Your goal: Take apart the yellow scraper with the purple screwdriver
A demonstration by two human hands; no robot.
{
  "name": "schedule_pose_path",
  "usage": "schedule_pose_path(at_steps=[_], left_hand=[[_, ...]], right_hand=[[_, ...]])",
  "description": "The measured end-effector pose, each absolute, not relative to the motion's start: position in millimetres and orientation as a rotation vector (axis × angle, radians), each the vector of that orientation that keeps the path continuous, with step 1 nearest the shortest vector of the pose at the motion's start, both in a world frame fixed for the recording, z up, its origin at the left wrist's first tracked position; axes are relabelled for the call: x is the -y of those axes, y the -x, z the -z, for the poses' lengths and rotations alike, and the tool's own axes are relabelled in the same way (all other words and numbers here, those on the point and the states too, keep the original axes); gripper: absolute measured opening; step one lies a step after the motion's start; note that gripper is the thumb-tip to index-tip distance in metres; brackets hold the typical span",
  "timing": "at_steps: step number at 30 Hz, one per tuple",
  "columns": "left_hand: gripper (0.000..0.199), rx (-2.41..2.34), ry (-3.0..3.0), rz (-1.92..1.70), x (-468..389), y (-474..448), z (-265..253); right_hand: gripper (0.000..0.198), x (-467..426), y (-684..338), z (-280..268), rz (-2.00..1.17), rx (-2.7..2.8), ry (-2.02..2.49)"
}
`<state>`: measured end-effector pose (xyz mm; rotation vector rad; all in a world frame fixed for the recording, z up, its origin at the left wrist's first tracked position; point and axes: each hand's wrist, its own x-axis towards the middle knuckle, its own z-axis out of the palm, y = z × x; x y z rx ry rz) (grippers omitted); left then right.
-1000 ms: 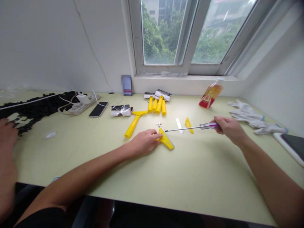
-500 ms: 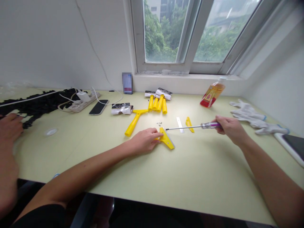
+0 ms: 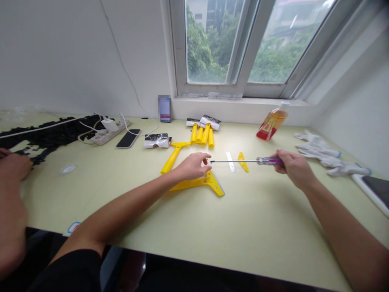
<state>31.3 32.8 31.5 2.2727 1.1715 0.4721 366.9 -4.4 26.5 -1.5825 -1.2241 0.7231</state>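
One pale-green desk [image 3: 243, 227] under window [image 3: 243, 40], prob. white walls.

One head-worn camera looks forward and down, close over the table [image 3: 243, 227], toward the window [image 3: 243, 40].

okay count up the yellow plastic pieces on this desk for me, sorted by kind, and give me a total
Assembled scrapers, handle with head: 2, one under the left hand at, one behind it.
Loose handles in the bunch near the window: 4.
Small loose strip beside the screwdriver in the right hand: 1.
Total: 7 yellow pieces.
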Motion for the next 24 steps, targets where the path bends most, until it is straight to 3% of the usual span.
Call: schedule_pose_path(at_steps=[3, 10, 18, 24], left_hand=[[0.026, -1.174, -2.2, -0.42, -43.7, -38.9, -27.1], [0.017, -1.259, -2.414, -0.318, -48.9, -29.4, -22.2], [0.024, -1.374, -2.602, -0.267, -43.9, -30.3, -13.9], [0.025, -1.297, -2.668, -0.18, -34.9, -24.6, -34.0]], right_hand=[[0.042, 5.2, -366.2, -26.4, -0.751, 1.206, 1.568], [0.036, 2.7, -381.0, -26.4, -0.606, 1.18, 1.676], [0.031, -0.8, -406.6, -27.7, -0.222, 1.076, 1.921], [0.038, -4.3, -428.3, -19.8, -0.034, 1.175, 2.154]])
